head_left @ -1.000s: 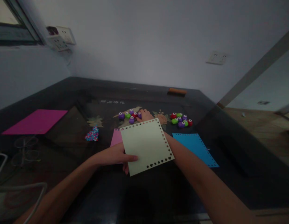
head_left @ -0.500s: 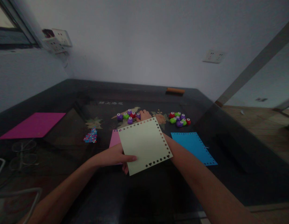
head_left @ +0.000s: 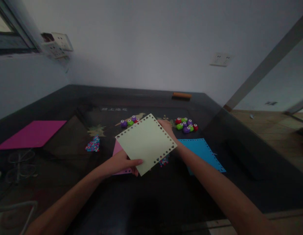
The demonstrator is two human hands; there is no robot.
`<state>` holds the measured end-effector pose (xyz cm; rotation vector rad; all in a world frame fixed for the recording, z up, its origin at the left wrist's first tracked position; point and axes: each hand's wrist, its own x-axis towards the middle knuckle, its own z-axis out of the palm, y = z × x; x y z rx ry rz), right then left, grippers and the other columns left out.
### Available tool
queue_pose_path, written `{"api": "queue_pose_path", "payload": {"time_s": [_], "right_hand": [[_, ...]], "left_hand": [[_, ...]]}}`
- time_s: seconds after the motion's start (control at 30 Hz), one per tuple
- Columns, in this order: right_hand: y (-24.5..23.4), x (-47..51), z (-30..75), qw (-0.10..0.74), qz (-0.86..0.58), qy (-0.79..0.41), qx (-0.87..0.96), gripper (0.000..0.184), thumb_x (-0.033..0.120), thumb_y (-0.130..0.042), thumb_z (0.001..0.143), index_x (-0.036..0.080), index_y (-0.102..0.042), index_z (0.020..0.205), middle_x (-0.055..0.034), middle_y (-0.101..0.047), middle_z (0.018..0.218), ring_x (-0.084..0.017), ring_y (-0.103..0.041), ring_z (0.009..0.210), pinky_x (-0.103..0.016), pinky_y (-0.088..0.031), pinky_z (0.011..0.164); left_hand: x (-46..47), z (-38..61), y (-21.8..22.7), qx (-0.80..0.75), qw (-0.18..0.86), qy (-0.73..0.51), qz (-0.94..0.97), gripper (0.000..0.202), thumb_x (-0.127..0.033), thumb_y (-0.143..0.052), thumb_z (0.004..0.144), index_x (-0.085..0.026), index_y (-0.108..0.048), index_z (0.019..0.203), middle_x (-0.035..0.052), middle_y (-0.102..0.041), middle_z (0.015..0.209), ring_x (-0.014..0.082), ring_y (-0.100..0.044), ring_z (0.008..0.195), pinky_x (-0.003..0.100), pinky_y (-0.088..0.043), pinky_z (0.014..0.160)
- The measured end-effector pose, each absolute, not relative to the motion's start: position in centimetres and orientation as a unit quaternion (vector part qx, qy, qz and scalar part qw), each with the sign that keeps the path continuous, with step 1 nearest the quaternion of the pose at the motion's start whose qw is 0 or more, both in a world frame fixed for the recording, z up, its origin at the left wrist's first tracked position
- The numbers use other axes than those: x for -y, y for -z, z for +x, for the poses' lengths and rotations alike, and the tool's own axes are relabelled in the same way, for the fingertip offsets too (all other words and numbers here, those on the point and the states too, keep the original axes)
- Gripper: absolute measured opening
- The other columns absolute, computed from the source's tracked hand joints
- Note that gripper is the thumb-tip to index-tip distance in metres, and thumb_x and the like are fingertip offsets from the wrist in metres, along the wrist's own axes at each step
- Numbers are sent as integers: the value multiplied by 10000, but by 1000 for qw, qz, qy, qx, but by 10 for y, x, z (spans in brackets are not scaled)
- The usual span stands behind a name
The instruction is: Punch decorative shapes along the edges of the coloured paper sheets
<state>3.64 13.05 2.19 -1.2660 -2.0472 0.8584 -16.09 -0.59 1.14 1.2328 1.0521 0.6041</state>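
Note:
My left hand (head_left: pixel 127 164) pinches the lower left corner of a pale yellow sheet of paper (head_left: pixel 146 143), thumb on top. The sheet is tilted above the table, with small punched shapes along several edges. My right hand (head_left: pixel 167 126) is bent just behind the sheet's upper right edge; its fingers are hidden. Small craft punches in purple, green and red (head_left: pixel 130 122) stand behind the sheet's left side, partly covered. Beneath the sheet lie a pink sheet (head_left: pixel 117 149) and a few confetti bits (head_left: pixel 163 161).
More craft punches (head_left: pixel 187 125) cluster at the right. A blue sheet with punched edges (head_left: pixel 202 151) lies under my right forearm. At the left are a confetti pile (head_left: pixel 93 144) and a magenta sheet (head_left: pixel 34 133). An orange-brown tube (head_left: pixel 182 95) lies near the wall.
My right hand has drawn back from the left group of punches, towards the sheet's right edge. The yellow sheet has turned anticlockwise and shifted slightly left, uncovering confetti below it.

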Motion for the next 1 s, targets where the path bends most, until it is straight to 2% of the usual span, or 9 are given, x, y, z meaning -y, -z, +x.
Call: {"api": "queue_pose_path", "payload": {"time_s": [0.07, 0.13, 0.2, 0.3, 0.43, 0.57, 0.73, 0.87, 1.0], "right_hand": [[-20, -126, 48, 312, -469, -341, 753, 206, 173, -598, 826, 170, -635, 1029, -76, -647, 1050, -216, -600, 990, -389, -479, 876], [-20, -116, 61, 332, -456, -368, 739, 269, 112, -598, 773, 182, -645, 1028, -73, -668, 1028, -210, -611, 984, -358, -477, 869], [-21, -100, 72, 346, -440, -422, 713, 306, 132, -616, 746, 184, -641, 1047, -71, -679, 1028, -195, -629, 944, -336, -492, 821], [-20, -74, 87, 366, -430, -591, 576, 341, 203, -721, 661, 179, -656, 995, -57, -698, 932, -174, -639, 784, -314, -497, 686], [-18, -46, 101, 355, -423, -661, 509, 400, 221, -796, 592, 212, -666, 970, 1, -683, 819, -112, -579, 598, -261, -447, 556], [-16, -34, 109, 352, -400, -716, 451, 440, 205, -816, 588, 241, -667, 1000, -7, -682, 887, -130, -621, 693, -282, -487, 641], [-14, -29, 112, 374, -376, -767, 362, 345, 350, -763, 691, 216, -682, 998, -31, -670, 902, -117, -624, 669, -291, -520, 679], [-13, -28, 112, 371, -365, -784, 337, 358, 344, -772, 687, 211, -683, 1007, -44, -677, 913, -129, -643, 703, -314, -538, 734], [-12, -28, 111, 367, -386, -776, 339, 396, 332, -789, 662, 216, -675, 1023, -37, -683, 883, -135, -645, 680, -325, -544, 710]], "left_hand": [[5, -159, -11, -481, 630, -291, 536, 366, -416, -689, 744, -98, -623, 914, 90, -701, 718, 168, -624, 544, 280, -499, 547], [4, -157, -10, -505, 604, -308, 533, 353, -421, -688, 742, -99, -632, 876, 73, -690, 656, 170, -617, 528, 286, -502, 558], [3, -155, -8, -525, 583, -308, 538, 338, -438, -673, 749, -103, -643, 790, 64, -671, 588, 171, -611, 517, 289, -501, 577], [0, -150, -6, -539, 567, -309, 540, 348, -457, -648, 759, -118, -641, 683, 72, -670, 577, 174, -614, 531, 293, -502, 610], [-6, -135, -12, -554, 547, -337, 529, 313, -411, -635, 761, -128, -628, 628, 69, -662, 568, 168, -607, 530, 282, -489, 598], [-12, -113, -25, -578, 519, -354, 522, 284, -370, -615, 769, -138, -608, 607, 66, -651, 554, 172, -604, 553, 287, -486, 613], [-12, -90, -30, -619, 505, -379, 468, 266, -383, -560, 797, -137, -637, 733, 89, -707, 672, 222, -656, 680, 325, -506, 718], [-5, -88, -30, -630, 489, -354, 488, 280, -397, -540, 798, -167, -621, 659, 66, -699, 643, 230, -653, 682, 337, -507, 751], [1, -93, -31, -629, 493, -325, 506, 287, -416, -533, 791, -188, -608, 633, 51, -697, 618, 235, -655, 663, 346, -509, 736]]}}
